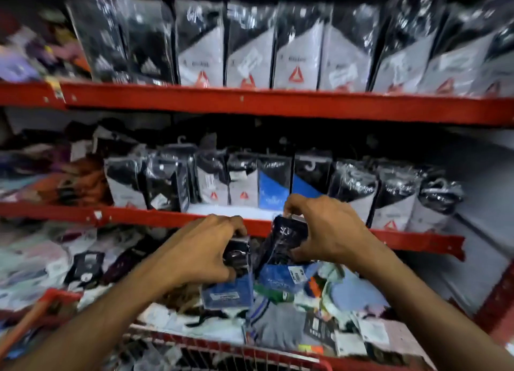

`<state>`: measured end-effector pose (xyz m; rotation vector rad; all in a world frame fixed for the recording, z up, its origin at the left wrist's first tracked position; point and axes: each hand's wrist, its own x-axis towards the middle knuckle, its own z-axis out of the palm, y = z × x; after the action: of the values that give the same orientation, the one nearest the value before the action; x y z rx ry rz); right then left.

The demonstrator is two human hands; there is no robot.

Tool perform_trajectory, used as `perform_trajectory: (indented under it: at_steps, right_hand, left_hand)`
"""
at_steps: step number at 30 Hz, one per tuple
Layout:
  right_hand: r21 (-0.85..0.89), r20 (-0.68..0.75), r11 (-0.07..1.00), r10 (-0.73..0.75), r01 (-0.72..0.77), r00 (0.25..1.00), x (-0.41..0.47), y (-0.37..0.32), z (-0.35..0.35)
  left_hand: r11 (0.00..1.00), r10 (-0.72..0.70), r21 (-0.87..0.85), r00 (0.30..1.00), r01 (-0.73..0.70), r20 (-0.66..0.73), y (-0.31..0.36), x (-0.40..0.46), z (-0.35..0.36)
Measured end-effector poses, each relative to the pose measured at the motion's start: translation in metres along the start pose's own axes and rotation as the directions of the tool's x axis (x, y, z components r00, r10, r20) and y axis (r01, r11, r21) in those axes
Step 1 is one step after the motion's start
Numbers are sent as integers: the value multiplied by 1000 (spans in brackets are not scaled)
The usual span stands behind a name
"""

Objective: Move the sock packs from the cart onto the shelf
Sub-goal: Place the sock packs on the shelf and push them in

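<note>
My left hand (204, 248) grips a black-and-blue sock pack (229, 286) by its dark top. Beside it, my right hand (325, 227) grips a second black-and-blue sock pack (281, 262) by its upper end. Both packs hang over the red wire cart (233, 350), just below the front lip of the middle red shelf (155, 216). On that shelf stands a row of upright packs, with two blue ones (274, 186) right behind my hands. A bare white strip of shelf floor (236, 211) shows in front of them.
The upper red shelf (278, 103) carries a full row of black-and-white sock packs. Loose socks and mixed packs fill the cart (319, 315). Jumbled clothing items lie on the shelves at the left (41, 259). The shelf's red end edge is at the right (456, 248).
</note>
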<state>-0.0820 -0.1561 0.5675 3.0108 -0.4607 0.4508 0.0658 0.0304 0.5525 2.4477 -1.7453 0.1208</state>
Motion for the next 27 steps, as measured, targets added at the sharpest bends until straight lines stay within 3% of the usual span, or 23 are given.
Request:
perform_trajectory:
  at_steps: [5, 10, 18, 27]
  right_hand:
    - [-32, -138, 998, 57, -62, 989, 27, 14, -58]
    - [-61, -158, 993, 89, -100, 983, 60, 31, -90]
    - [-197, -44, 974, 103, -109, 994, 111, 59, -68]
    - [-237, 83, 965, 130, -108, 988, 139, 88, -25]
  left_hand:
    - [999, 34, 42, 993, -29, -110, 6, 31, -53]
    - [998, 54, 25, 988, -51, -145, 9, 74, -84]
    - [998, 55, 25, 979, -51, -196, 2, 147, -65]
    - [998, 57, 45, 993, -53, -103, -4, 201, -24]
